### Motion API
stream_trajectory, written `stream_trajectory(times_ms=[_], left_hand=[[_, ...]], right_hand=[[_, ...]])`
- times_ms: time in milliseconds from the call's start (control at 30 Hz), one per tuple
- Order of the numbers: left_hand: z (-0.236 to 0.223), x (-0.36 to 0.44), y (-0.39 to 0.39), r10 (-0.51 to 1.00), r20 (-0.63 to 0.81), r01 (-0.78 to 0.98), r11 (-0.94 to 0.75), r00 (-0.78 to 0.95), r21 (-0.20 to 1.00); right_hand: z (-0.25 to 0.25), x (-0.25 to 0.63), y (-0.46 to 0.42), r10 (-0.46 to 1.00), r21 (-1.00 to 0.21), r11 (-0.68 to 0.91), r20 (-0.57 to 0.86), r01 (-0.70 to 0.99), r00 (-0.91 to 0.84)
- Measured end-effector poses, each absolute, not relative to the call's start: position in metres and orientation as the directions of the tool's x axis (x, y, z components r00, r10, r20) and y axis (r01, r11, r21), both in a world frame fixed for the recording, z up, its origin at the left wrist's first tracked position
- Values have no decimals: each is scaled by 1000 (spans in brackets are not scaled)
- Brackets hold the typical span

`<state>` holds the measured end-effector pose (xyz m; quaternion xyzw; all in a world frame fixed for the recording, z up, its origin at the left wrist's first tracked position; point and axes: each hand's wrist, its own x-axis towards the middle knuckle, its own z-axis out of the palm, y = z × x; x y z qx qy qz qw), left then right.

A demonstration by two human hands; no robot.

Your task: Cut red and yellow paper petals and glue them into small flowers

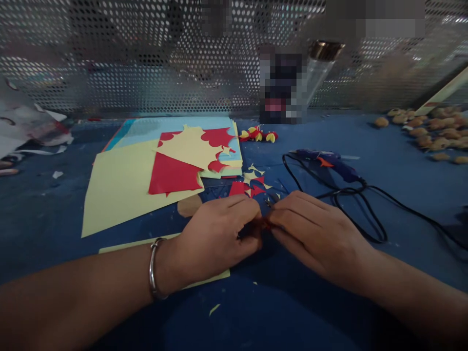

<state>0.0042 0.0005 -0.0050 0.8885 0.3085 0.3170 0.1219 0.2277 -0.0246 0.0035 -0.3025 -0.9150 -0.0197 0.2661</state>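
My left hand (223, 234), with a silver bangle at its wrist, has its thumb and fingers closed in a pinch. Opposite it, my right hand (321, 234) is closed too, its fingertips meeting the left ones. Between them shows a bit of a small red piece (267, 224), mostly hidden by the fingers. Just beyond the hands lie red and yellow paper scraps (252, 185). Beneath my left forearm and hand is a pale yellow sheet (215, 279). A small brown, rounded flat piece (189, 206) lies beside the left knuckles.
A cut red sheet (171, 173) and yellow sheets (117, 190) lie over blue paper at the back left. Small red-and-yellow pieces (258, 134) sit behind. A blue glue gun (329, 163) with looping black cord lies right. Brown lumps (438, 129) are heaped far right, before a perforated panel (146, 63).
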Motion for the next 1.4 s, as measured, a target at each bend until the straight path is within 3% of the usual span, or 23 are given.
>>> stream_trajectory(times_ms=[333, 600, 900, 1033, 1267, 1400], left_hand=[[-7, 6, 1, 599, 462, 496, -800, 654, 337], [-7, 4, 3, 504, 455, 488, -857, 734, 163], [-7, 4, 1, 523, 345, 476, -852, 779, 219], [-8, 5, 2, 505, 410, 460, -863, 760, 210], [-8, 4, 3, 480, 474, 464, -871, 738, 159], [-9, 4, 3, 487, 528, 461, -867, 696, 191]], right_hand=[[1, 226, -24, 509, -20, 819, 486, 573, -710], [1, 227, -23, 469, 42, 833, 476, 552, -744], [2, 232, -25, 444, 53, 854, 446, 518, -777], [1, 230, -26, 466, -8, 853, 459, 521, -756], [2, 228, -27, 474, -16, 849, 465, 529, -747], [4, 228, -27, 486, -26, 841, 476, 541, -733]])
